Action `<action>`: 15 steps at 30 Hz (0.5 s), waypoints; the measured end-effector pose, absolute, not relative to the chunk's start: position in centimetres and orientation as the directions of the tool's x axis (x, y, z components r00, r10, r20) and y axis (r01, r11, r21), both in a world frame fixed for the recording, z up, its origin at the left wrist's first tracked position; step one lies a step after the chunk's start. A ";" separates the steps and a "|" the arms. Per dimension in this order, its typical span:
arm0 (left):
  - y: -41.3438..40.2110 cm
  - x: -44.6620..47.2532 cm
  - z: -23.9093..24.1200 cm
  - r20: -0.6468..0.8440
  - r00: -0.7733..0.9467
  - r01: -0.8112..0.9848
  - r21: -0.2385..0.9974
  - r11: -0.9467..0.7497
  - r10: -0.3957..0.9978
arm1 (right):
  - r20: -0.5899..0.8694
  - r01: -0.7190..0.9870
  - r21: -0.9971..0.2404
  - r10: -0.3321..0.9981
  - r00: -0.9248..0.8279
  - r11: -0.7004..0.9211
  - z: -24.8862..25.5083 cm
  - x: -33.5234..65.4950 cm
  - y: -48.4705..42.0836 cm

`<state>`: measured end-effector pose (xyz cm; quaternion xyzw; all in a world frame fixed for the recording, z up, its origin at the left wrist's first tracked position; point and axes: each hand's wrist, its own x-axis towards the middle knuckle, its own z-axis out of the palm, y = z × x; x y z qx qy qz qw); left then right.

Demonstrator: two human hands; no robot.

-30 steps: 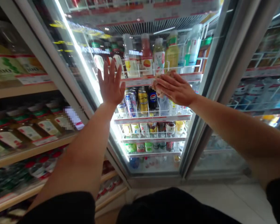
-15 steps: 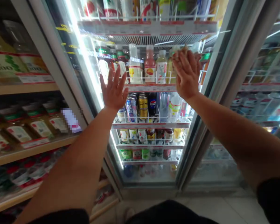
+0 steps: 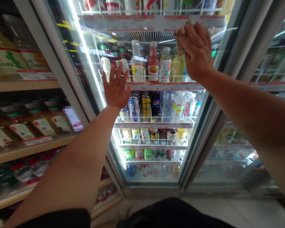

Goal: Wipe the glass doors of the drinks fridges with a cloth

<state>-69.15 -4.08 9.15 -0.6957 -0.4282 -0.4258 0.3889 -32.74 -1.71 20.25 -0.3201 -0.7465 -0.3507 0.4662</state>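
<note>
My left hand (image 3: 117, 90) rests flat with spread fingers on the glass door (image 3: 152, 178) of a lit drinks cooler. Higher up and to the right, my right hand (image 3: 197, 53) presses a crumpled, pale cloth (image 3: 180, 40) against the same glass. Most of the cloth is hidden beneath the palm and fingers. Behind the glass, between the hands, stand a red juice bottle (image 3: 153, 61) and a pale labelled bottle (image 3: 165, 65). Below them are a gold can (image 3: 146, 107) and a dark Pepsi bottle (image 3: 156, 104).
Wooden shelves (image 3: 26, 85) with juice bottles (image 3: 41, 125) line the left side. A metal door frame (image 3: 205, 155) borders the glass on the right, beside another cooler door. Pale floor tiles (image 3: 242, 207) lie below.
My right hand has slid the cloth upward and slightly right across the glass. My left hand stays in nearly the same place.
</note>
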 end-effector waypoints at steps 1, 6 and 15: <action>-4.1 -69.2 9.1 0.925 0.270 0.929 -0.177 -0.325 0.266 | 0.932 0.820 0.207 0.147 -0.331 0.533 21.2 -33.1 -1.6; -4.3 -69.1 9.1 0.925 0.281 0.929 -0.195 -0.315 0.256 | 0.973 0.863 0.163 0.067 -0.221 0.478 22.1 -35.1 -1.7; -3.0 -69.1 9.4 0.915 0.335 0.923 -0.270 -0.274 0.226 | 0.885 0.741 0.322 0.091 -0.457 0.589 15.7 -34.5 -2.2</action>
